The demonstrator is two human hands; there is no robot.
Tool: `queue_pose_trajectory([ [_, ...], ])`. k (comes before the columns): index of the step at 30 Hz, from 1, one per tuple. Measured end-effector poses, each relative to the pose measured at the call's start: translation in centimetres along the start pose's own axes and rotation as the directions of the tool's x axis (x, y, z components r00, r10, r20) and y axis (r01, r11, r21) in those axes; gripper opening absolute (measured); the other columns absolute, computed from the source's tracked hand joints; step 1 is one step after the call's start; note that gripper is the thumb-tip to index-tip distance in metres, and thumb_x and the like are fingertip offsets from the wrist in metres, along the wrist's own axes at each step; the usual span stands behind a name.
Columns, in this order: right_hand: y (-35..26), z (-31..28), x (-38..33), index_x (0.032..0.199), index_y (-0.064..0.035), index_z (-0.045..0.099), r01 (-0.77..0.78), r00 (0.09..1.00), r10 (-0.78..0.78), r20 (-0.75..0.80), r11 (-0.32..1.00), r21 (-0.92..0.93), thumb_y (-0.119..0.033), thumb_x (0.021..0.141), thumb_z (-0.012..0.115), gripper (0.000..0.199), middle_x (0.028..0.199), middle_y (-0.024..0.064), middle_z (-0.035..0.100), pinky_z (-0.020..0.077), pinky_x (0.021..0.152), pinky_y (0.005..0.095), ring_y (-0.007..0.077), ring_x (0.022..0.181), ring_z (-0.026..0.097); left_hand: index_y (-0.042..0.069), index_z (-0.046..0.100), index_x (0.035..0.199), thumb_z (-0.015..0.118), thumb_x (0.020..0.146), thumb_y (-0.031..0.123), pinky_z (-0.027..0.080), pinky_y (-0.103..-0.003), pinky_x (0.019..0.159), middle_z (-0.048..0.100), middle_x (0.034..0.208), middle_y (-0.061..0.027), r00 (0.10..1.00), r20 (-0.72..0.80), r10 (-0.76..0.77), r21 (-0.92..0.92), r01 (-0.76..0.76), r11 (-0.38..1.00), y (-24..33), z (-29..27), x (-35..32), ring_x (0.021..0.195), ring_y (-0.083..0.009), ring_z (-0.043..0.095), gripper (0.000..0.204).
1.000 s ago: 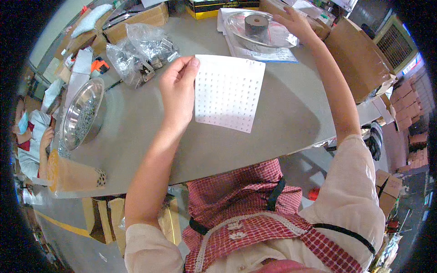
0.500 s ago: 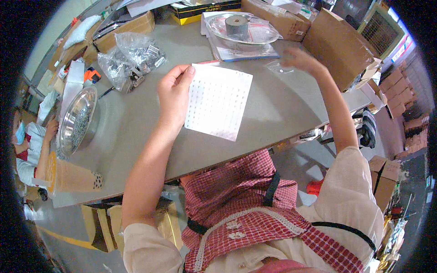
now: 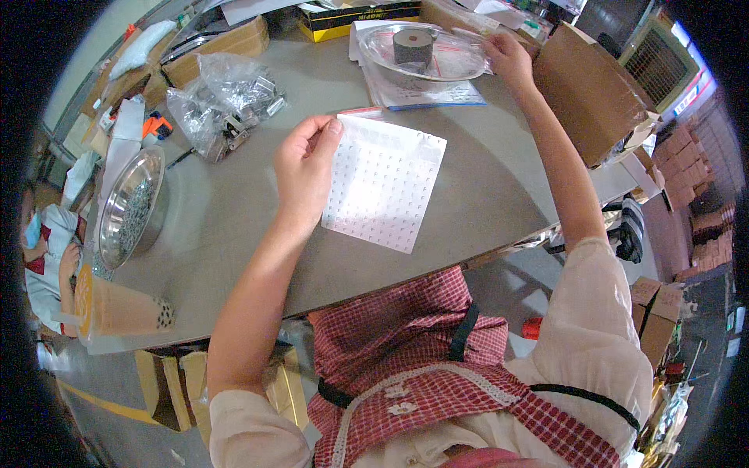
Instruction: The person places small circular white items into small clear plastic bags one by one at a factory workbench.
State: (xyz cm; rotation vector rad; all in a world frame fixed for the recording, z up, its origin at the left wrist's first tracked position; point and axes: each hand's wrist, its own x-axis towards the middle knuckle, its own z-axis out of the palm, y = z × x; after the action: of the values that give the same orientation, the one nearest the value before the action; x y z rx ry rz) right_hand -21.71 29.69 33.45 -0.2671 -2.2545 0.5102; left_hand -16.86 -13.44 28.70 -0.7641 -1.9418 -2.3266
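My left hand [image 3: 306,168] pinches the upper left corner of a white sheet [image 3: 384,183] covered in rows of small printed marks, held above the grey table. A red strip [image 3: 360,114] shows just behind its top edge. Far to the right, my right hand [image 3: 511,58] is at the rim of a shallow metal tray [image 3: 460,69], fingers bent together; clear plastic shows near the fingertips, but what they grip is hard to make out. A dark grit-like roll [image 3: 413,51] stands in the tray among clear bags. Papers [image 3: 433,97] lie under the tray.
Clear bags of metal parts [image 3: 234,109] lie at the back left. A steel bowl of small metal pieces [image 3: 131,210] and a plastic drink cup [image 3: 125,304] stand at the left, near another person [image 3: 55,257]. A large cardboard box [image 3: 589,90] stands at the back right.
My right hand has moved back and slightly left to the tray's rim. The small clear bag beneath it no longer lies on the table. The sheet has shifted slightly right and down.
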Motion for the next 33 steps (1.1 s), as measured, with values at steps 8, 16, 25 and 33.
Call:
queue_pose_trajectory([
  [8, -10.1, -0.5, -5.1, 0.112, -0.0075, 0.068, 0.353, 0.912, -0.39, 0.125, 0.904, 0.242, -0.04, 0.096, 0.06, 0.038, 0.109, 0.0054, 0.069, 0.0434, 0.095, 0.0321, 0.0151, 0.106, 0.059, -0.002, 0.066, 0.099, 0.061, 0.096, 0.016, 0.045, -0.021, 0.068, 0.065, 0.084, 0.001, 0.995, -0.065, 0.082, 0.063, -0.078, 0.995, 0.4, -0.5, 0.6, 0.075, -0.0041, 0.056, 0.019],
  [16, -17.4, -5.3, -16.1, 0.107, 0.003, 0.063, -0.202, 0.767, -0.257, 0.588, 0.773, 0.601, -0.013, 0.092, 0.067, 0.022, 0.093, 0.0046, 0.067, 0.0496, 0.076, 0.0248, 0.0099, 0.086, 0.062, -0.003, 0.067, 0.099, 0.065, 0.094, 0.018, 0.044, -0.021, 0.065, 0.066, 0.084, -0.0015, 0.999, -0.02, -0.041, -0.167, 0.037, 0.985, 1.2, -0.1, -0.5, 0.074, -0.0047, 0.058, 0.022],
  [25, -16.8, -5.0, -17.9, 0.106, 0.0032, 0.062, -0.046, 0.795, -0.287, 0.534, 0.85, 0.525, -0.011, 0.093, 0.064, 0.019, 0.092, 0.0069, 0.067, 0.0532, 0.073, 0.0311, 0.0146, 0.084, 0.065, -0.002, 0.069, 0.097, 0.065, 0.093, 0.023, 0.047, -0.024, 0.061, 0.069, 0.08, -0.0046, 0.95, 0.313, -0.012, 0.028, 0.003, 1.0, 1.0, 0.4, -1.4, 0.068, -0.0091, 0.062, 0.025],
  [33, -19.1, -5.2, -18.3, 0.097, -0.0038, 0.06, 0.417, 0.83, -0.459, 0.317, 0.888, 0.194, -0.009, 0.086, 0.064, 0.012, 0.092, 0.0149, 0.063, 0.0515, 0.071, 0.0417, 0.0368, 0.083, 0.063, 0.0, 0.068, 0.108, 0.063, 0.094, 0.019, 0.048, -0.024, 0.064, 0.07, 0.083, -0.0048, 0.962, 0.263, 0.073, 0.31, -0.156, 0.938, 0.5, 0.1, -1.7, 0.072, -0.0085, 0.063, 0.024],
])
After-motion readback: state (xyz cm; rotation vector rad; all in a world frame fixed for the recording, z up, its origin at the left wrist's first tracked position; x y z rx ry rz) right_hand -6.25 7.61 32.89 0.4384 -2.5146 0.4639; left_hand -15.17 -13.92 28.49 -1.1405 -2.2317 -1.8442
